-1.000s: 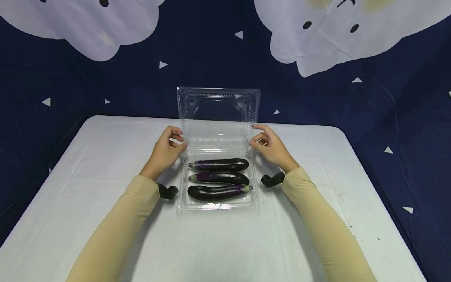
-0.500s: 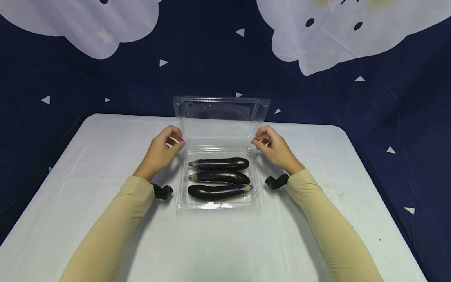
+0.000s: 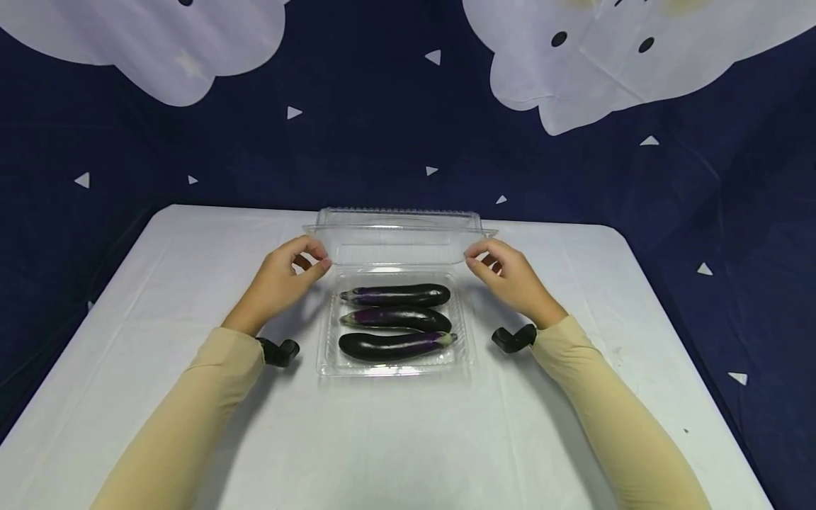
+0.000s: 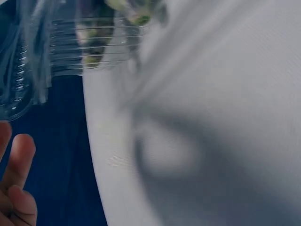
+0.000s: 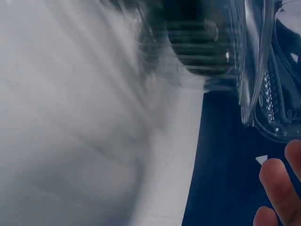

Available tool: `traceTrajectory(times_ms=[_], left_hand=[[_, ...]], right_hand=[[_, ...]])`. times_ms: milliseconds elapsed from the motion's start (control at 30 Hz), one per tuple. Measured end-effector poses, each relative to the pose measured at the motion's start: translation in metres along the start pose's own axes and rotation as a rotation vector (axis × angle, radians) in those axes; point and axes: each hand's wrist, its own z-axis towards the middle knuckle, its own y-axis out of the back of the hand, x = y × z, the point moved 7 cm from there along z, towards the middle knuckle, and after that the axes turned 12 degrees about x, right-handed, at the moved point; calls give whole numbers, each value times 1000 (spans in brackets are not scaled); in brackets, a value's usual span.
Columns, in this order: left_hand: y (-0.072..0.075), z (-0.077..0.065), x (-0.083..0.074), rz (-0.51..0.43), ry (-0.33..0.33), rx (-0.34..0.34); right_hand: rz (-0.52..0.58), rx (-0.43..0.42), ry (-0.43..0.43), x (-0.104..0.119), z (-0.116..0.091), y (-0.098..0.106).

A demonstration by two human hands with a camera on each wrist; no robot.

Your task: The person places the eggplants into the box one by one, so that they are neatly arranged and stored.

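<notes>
From my station I judge the step in hand to be closing the clear plastic lid, which stands raised along the back edge of the clear rectangular plastic tray, mid-way across the white-covered table. The bare left hand pinches the lid's left side between thumb and forefinger, and the bare right hand does likewise on the right; the pinch itself is out of both wrist views. As I see it, the next move calls for both hands swinging the lid forward and down evenly, then pressing the rims together. Counting up, I have one tray, one lid, two hands and three glossy dark-purple eggplants lying side by side in the tray: back, middle and front. I also count two beige sleeves and two bent black wrist-mounted pieces
</notes>
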Motion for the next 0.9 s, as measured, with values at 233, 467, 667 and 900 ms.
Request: traceTrajectory(times_ms=[233, 467, 667, 900], left_hand=[[7, -13, -10, 18, -10, 3], [10, -30, -21, 51, -73, -4], [7, -46, -30, 79, -122, -13], [0, -65, -32, 125, -152, -46]], right_hand=[[-31, -8, 51, 9, -12, 2], [-34, -17, 115, 21, -27, 5], [-48, -32, 177, 31, -41, 6], [-64, -25, 210, 36, -57, 2]])
